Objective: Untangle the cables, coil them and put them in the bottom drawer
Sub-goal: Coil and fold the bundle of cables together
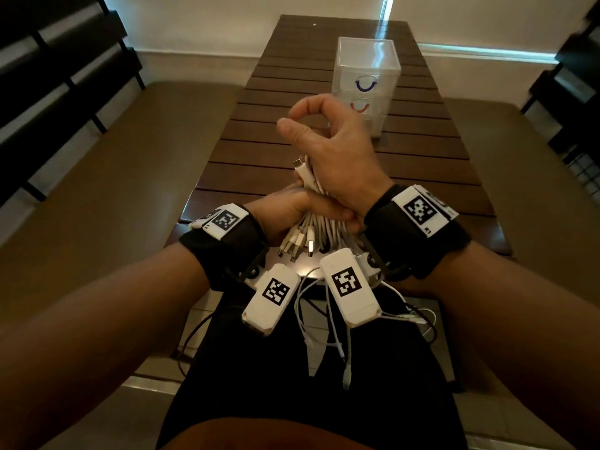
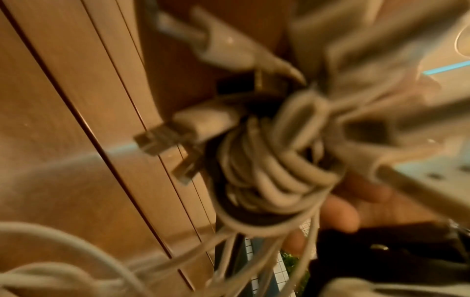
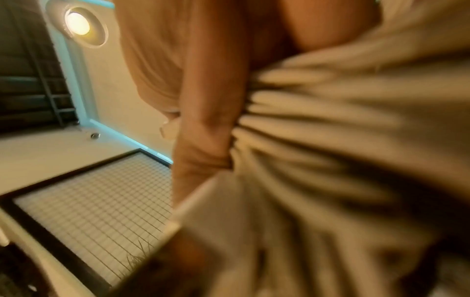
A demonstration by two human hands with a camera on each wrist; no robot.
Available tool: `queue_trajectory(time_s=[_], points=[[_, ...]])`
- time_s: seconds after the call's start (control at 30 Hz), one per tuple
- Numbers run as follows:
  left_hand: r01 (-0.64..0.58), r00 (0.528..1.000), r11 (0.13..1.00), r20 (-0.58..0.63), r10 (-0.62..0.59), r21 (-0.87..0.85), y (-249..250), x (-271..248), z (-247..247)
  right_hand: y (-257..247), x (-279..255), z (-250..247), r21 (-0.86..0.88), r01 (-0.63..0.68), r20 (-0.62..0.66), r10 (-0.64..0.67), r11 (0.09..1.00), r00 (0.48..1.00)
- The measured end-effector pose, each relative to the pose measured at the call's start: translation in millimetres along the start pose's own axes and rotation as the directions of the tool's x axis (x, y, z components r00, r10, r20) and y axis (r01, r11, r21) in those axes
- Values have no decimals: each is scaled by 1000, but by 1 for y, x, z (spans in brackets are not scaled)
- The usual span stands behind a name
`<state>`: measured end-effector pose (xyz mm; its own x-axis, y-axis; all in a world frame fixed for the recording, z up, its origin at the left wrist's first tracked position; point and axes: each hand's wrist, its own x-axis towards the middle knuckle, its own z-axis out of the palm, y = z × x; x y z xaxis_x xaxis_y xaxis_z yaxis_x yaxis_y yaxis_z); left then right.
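Observation:
A thick bundle of white cables (image 1: 319, 227) is held over the near end of the table. My left hand (image 1: 289, 211) grips it from the left, with several USB plugs (image 1: 297, 246) fanning out below the fist. My right hand (image 1: 292, 122) is raised above it, its lower fingers curled round the upper strands and thumb and forefinger bent close together. A white plug (image 1: 302, 168) pokes out beside its palm. In the left wrist view the cable coil (image 2: 267, 176) and plugs (image 2: 162, 140) are blurred. In the right wrist view the cable strands (image 3: 330, 140) fan out against a finger (image 3: 203, 124).
A clear plastic drawer unit (image 1: 367, 64) stands on the slatted wooden table (image 1: 292, 69), its drawers closed, one with a blue handle above one with a red handle. Loose cable ends (image 1: 328, 323) hang over my lap. Benches flank the table.

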<state>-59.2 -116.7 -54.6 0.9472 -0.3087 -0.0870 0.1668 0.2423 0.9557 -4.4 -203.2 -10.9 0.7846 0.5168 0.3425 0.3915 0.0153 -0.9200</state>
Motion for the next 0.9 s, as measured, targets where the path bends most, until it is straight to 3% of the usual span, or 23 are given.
queue_trajectory(time_s=[0.1,0.33,0.43,0.5,0.57,0.67,0.9], points=[[47,999,998,4,-47,49,2,1,1,-1,-1,-5,7,-23,63,22,1000,998],[23,1000,997,-12,-22,70,1,3,0,-4,-3,-10,74,-21,171,8,997,985],[65,997,998,-37,-64,21,0,2,-7,8,2,-20,-6,-73,209,72,997,975],[29,998,995,-50,-34,-101,1,0,-13,21,3,-27,42,-201,291,181,979,940],[-66,992,964,-119,36,-256,6,0,-21,38,-5,-28,140,-349,418,265,926,869],[-147,961,906,-273,36,-397,17,-2,-32,56,-22,-22,23,-331,534,268,943,801],[-240,891,828,-454,-19,-506,14,-8,-38,63,-37,-8,25,-497,474,428,867,770]])
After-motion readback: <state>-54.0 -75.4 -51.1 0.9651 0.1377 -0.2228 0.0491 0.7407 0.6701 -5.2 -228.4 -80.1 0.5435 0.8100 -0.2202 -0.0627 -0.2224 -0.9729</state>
